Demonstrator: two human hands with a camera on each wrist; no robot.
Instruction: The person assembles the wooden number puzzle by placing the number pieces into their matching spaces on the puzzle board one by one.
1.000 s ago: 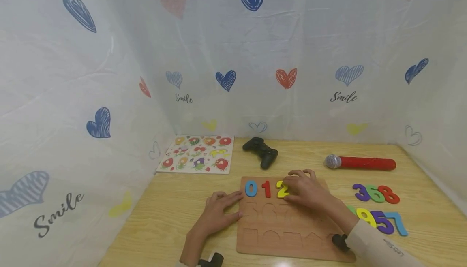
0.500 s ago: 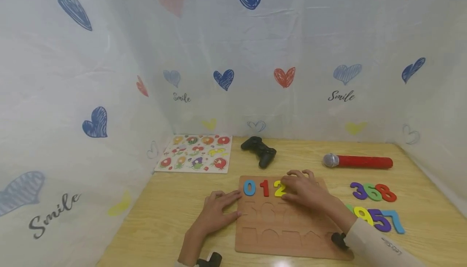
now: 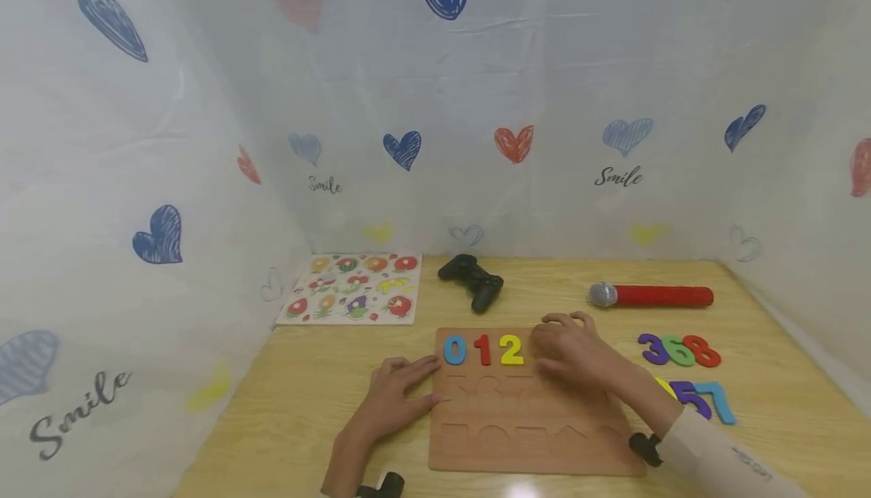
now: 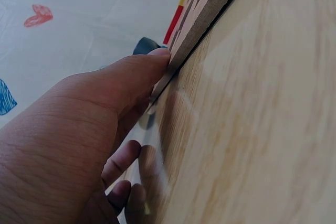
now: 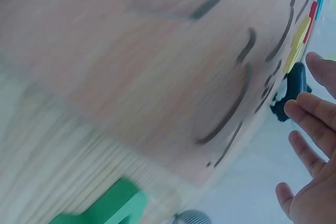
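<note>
A brown wooden number board (image 3: 537, 453) lies on the table with a blue 0 (image 3: 454, 350), a red 1 (image 3: 482, 350) and a yellow 2 (image 3: 511, 350) in its top row. At the board's left edge my left hand (image 3: 391, 400) rests, fingertips and thumb against the side. My right hand (image 3: 578, 351) hovers above the board's upper right, just right of the 2. In the right wrist view its fingers (image 5: 315, 121) are spread apart with nothing between them. The recesses beneath this hand are partly hidden in the head view.
Right of the board lie a purple 3 (image 3: 653, 349), green 6 (image 3: 677, 350), red 8 (image 3: 702, 351), purple 5 (image 3: 692, 400) and blue 7 (image 3: 717, 402). A green piece (image 5: 113, 203) sits nearby. Behind are a fruit board (image 3: 350, 290), game controller (image 3: 472, 282) and microphone (image 3: 649, 295).
My right hand has left the yellow 2 and shifted right, so the whole 2 shows in its recess. The left hand stays at the board's edge. The head view has turned slightly right.
</note>
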